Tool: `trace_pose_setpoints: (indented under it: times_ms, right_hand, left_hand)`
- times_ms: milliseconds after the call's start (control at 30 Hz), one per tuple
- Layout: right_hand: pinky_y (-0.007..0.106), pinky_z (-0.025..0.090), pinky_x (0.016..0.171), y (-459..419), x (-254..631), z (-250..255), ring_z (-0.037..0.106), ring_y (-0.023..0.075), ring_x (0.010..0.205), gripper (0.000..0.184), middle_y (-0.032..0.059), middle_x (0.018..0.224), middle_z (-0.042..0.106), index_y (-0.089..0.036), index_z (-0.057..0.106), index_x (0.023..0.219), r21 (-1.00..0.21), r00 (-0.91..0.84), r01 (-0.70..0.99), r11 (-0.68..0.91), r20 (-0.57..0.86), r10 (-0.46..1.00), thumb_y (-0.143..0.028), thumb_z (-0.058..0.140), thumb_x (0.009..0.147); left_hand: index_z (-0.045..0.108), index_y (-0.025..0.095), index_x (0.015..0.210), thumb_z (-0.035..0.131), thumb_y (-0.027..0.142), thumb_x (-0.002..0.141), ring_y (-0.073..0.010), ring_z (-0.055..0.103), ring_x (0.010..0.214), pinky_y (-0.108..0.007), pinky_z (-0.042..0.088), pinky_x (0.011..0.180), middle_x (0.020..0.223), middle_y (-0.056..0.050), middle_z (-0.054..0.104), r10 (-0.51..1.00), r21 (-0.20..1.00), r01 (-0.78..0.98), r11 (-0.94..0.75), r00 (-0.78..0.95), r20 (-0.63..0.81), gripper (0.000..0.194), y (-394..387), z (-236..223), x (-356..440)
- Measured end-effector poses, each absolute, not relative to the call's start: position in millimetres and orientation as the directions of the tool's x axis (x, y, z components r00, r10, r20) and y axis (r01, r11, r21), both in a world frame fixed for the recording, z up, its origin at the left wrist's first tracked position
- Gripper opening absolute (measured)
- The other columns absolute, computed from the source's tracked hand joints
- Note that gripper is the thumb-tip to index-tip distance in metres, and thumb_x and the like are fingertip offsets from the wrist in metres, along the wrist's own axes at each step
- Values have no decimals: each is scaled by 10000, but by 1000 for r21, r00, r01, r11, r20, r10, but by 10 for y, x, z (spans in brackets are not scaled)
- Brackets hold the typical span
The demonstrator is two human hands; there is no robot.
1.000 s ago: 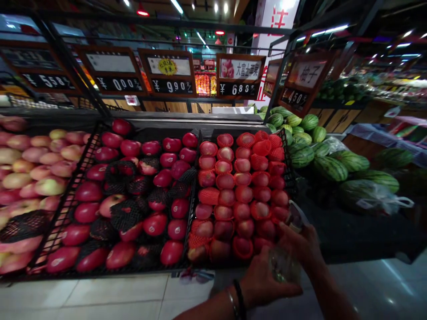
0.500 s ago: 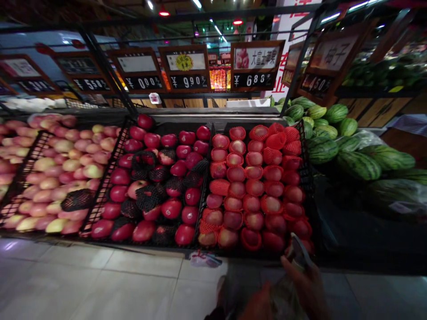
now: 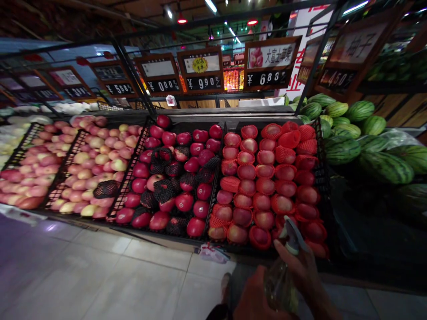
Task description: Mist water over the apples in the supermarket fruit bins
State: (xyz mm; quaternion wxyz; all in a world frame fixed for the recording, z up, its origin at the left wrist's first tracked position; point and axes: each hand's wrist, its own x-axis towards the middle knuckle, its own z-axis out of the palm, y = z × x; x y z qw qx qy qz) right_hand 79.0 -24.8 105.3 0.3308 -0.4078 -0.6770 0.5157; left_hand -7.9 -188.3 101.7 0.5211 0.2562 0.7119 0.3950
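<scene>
Right hand (image 3: 302, 271) grips spray bottle (image 3: 283, 275), just below apple crate edge (image 3: 320, 133).

Hanging price boards above the fruit crates, white digits on black strips — "¥ 550" (image 3: 119, 88), "¥ 000" (image 3: 163, 85), "¥ 990" (image 3: 203, 82), "¥ 688" (image 3: 266, 78), "450" (image 3: 336, 79). Chinese characters "大富士苹果" on the white sign (image 3: 272, 55) above 688 — "柚子" on the sign (image 3: 359, 44) above 450.

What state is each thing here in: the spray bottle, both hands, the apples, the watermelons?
Spray bottle: upright, held, nozzle toward the apples.
Right hand: gripping the bottle's neck.
Left hand: closed on the bottle's body.
Netted apples: in rows, in red foam sleeves.
Dark red apples: piled, some in black netting.
Watermelons: heaped, whole.
</scene>
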Motion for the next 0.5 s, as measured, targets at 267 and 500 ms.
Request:
trace_pose_setpoints:
  times_ms: [267,500]
  right_hand:
    - [441,645,1017,-317,499,1614,775,308,1099,536,64,1175,833,-242,734,1404,-927,-551,250,279,101,829,-543,765,962]
    - [606,615,1111,-326,365,1563,773,410,1192,496,113,1248,842,-289,832,1314,-853,-548,294,430,218,807,-535,729,896]
  left_hand:
    - [699,306,1149,999,449,591,-416,795,1054,-550,621,927,1130,-87,844,722,811,-4,585,-452,-523,649,-1820,1249,-67]
    - [709,367,1227,1049,444,456,-448,737,1254,-542,603,1052,1251,-56,816,719,793,-25,608,-404,-565,846,-1940,1348,-404]
